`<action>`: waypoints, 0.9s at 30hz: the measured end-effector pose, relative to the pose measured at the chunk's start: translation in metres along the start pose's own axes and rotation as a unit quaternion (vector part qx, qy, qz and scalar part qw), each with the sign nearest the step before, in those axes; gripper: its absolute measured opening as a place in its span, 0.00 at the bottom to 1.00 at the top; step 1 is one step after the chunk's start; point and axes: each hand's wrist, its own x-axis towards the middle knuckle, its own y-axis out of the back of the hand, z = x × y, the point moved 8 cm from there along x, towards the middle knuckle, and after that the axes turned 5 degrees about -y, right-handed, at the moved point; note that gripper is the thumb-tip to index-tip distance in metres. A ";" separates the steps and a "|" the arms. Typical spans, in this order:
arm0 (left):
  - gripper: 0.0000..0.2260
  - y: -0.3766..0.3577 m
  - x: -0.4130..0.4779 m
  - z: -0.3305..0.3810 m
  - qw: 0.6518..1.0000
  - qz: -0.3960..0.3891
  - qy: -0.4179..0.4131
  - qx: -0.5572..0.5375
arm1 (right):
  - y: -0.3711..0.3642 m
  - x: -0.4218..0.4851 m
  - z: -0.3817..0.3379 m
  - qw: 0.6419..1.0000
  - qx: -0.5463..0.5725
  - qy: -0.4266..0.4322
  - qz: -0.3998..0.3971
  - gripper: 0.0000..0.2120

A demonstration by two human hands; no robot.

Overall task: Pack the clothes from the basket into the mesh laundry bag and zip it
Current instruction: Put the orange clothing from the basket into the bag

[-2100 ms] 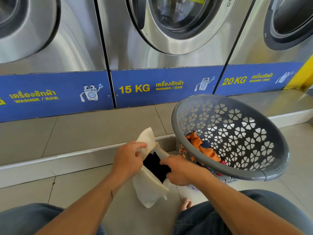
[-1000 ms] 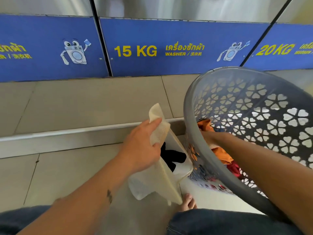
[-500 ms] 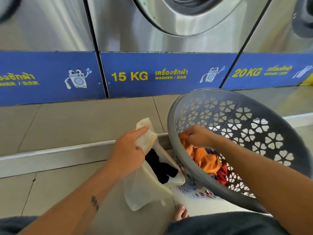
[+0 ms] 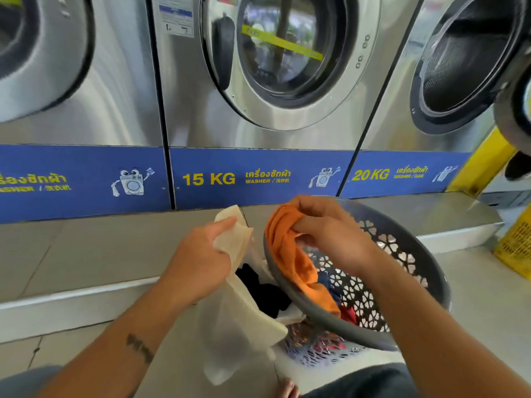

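Orange cloth point(image 4: 290, 254) hangs from my right grip point(image 4: 330, 234), half out over the basket point(image 4: 425, 271) rim. My left grip point(image 4: 201, 259) pinches the bag point(image 4: 238, 305) mouth open; I should lift the tail clear, then feed it onto the black clothes point(image 4: 264, 291) inside.

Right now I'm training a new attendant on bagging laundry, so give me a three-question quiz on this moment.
1. True or false: the right hand is empty.
2. What is the left hand doing? A) pulling the zip shut B) holding the mesh laundry bag open C) resting on the floor
3. What colour is the clothing already inside the bag?

Key:
1. False: its fingers grip an orange garment lifted over the rim of the grey basket.
2. B
3. Black.
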 end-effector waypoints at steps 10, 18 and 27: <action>0.33 0.007 -0.004 -0.004 0.999 -0.019 -0.010 0.033 | 0.022 0.024 0.124 0.941 -0.286 -0.162 0.078 0.17; 0.32 -0.001 0.003 0.008 0.998 -0.027 -0.027 0.048 | 0.001 0.004 0.193 0.928 0.052 -0.368 0.016 0.12; 0.28 0.006 -0.003 0.017 0.999 -0.030 -0.027 0.015 | 0.028 0.002 0.059 0.914 -0.264 0.008 0.308 0.08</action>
